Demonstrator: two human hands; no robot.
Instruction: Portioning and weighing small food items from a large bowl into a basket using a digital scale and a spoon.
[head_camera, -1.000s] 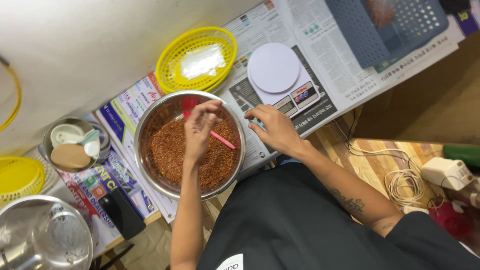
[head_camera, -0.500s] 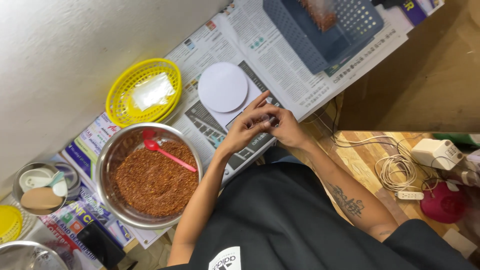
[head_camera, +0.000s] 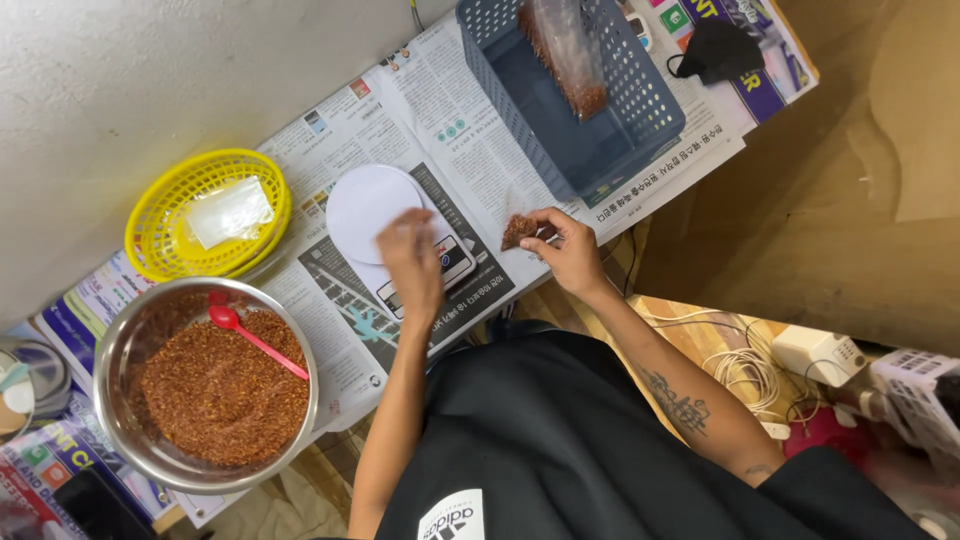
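Over the newspaper, right hand (head_camera: 572, 250) pinches small clear bag of chili flakes (head_camera: 519, 231) beside the blue basket (head_camera: 570, 95); light, floppy, best held at its neck. Left hand (head_camera: 411, 262) hovers loosely curled over kitchen scale (head_camera: 385, 215), empty.

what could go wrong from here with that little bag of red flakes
1. The right hand holds the small bag of flakes over the newspaper, not over the basket; if it is unsealed, flakes may spill.
2. The left hand hovers over the scale; touching it might disturb a reading.
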